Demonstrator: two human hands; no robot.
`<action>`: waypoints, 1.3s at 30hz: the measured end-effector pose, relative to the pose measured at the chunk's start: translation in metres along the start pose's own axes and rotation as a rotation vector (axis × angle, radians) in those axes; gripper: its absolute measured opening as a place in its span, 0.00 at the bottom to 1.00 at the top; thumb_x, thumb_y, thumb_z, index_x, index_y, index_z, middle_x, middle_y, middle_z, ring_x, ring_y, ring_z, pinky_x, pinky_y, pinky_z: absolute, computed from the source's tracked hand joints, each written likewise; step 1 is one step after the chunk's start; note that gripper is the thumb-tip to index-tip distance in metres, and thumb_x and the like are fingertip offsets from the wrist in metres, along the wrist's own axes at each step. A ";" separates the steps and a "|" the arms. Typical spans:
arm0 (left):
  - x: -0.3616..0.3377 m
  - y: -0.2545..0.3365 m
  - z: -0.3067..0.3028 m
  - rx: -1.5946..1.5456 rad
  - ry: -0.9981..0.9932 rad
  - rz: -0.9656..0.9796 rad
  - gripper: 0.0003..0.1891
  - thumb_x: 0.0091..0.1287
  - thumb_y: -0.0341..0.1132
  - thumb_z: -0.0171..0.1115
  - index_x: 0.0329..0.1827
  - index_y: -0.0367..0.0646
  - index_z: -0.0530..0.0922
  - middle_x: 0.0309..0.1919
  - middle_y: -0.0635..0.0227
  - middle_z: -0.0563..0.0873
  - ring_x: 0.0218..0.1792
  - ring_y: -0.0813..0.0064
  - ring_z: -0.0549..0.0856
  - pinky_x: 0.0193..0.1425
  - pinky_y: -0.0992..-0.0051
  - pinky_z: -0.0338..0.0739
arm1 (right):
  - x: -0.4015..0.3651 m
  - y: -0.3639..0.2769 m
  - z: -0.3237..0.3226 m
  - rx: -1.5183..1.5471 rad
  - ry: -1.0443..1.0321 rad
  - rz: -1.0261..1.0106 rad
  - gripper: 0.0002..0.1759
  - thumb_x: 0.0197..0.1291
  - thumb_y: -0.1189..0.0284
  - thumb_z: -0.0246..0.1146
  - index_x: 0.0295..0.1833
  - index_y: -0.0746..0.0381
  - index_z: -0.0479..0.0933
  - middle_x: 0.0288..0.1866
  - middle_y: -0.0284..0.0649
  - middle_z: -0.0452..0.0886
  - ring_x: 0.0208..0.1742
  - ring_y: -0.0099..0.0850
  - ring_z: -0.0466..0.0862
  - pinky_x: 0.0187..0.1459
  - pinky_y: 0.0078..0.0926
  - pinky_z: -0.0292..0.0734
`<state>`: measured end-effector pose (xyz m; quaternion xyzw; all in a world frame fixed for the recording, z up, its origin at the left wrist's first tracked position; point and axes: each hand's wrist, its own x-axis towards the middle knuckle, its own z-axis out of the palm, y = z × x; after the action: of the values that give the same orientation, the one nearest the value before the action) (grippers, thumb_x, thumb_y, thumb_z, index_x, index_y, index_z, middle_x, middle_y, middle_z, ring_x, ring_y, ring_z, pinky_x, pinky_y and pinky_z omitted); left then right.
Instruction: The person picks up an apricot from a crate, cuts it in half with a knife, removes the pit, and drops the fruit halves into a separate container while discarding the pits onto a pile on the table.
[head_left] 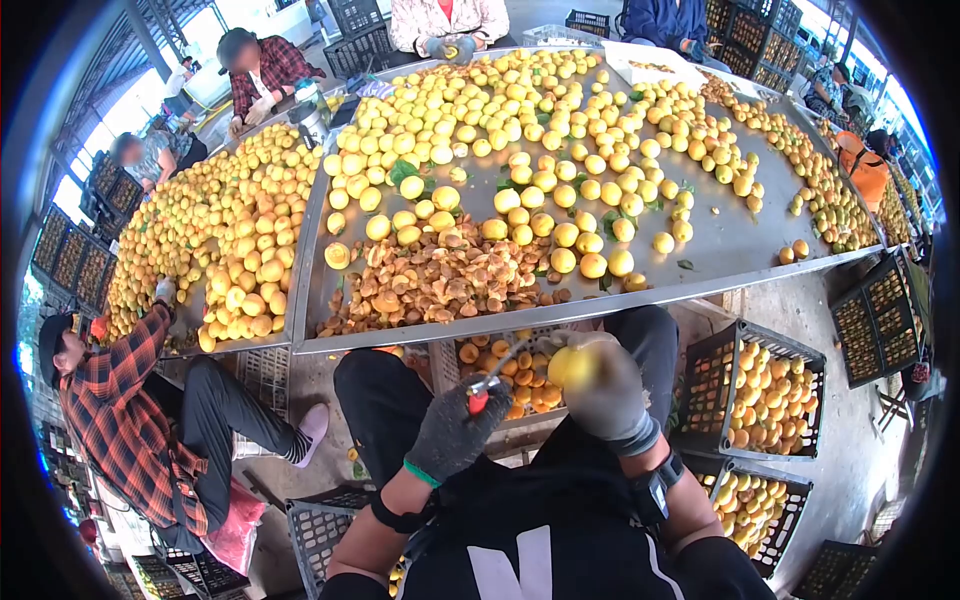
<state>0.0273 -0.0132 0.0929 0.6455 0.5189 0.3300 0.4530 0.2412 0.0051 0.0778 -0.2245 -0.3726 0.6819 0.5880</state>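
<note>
My left hand (450,430), in a dark glove with a green cuff, is closed round a small red-handled tool (478,402). A thin curved metal end reaches from it towards the fruit. In my gloved right hand (608,395), blurred by motion, is a yellow apricot (570,367). Both hands are above my lap, over a crate (525,385) of orange-yellow fruit between my knees. Just beyond, at the edge of the metal table (480,328), lies a heap of brown fruit pieces (440,265). Whole apricots (450,125) spread behind it.
Crates of fruit (770,400) stand on the floor to my right. A person in a plaid shirt (120,400) sits close on my left, beside another fruit pile (250,230). More people are around the table's far side. An orange bag (862,170) hangs at the right.
</note>
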 end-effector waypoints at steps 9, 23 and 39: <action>-0.018 0.006 0.011 0.327 -0.041 0.081 0.15 0.63 0.39 0.64 0.47 0.38 0.80 0.32 0.48 0.84 0.34 0.50 0.84 0.35 0.62 0.78 | -0.014 0.004 0.012 -0.556 -0.078 -0.090 0.32 0.45 0.85 0.71 0.57 0.58 0.67 0.56 0.38 0.73 0.58 0.28 0.74 0.59 0.28 0.71; -0.036 -0.022 0.020 0.329 -0.065 0.142 0.20 0.61 0.39 0.63 0.54 0.40 0.77 0.34 0.48 0.83 0.36 0.50 0.84 0.39 0.58 0.78 | -0.023 0.000 0.035 -0.296 -0.085 0.073 0.31 0.45 0.90 0.67 0.55 0.57 0.66 0.52 0.39 0.73 0.53 0.32 0.76 0.49 0.27 0.78; -0.021 -0.018 0.023 0.463 0.009 0.144 0.18 0.59 0.33 0.62 0.53 0.40 0.77 0.33 0.50 0.83 0.35 0.50 0.83 0.38 0.57 0.78 | -0.018 0.012 0.044 -0.069 -0.032 0.155 0.32 0.45 0.91 0.67 0.54 0.58 0.65 0.55 0.38 0.70 0.62 0.36 0.74 0.60 0.33 0.74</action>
<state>0.0365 -0.0384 0.0687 0.7660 0.5355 0.2363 0.2659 0.2042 -0.0232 0.0936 -0.2617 -0.3868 0.7158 0.5192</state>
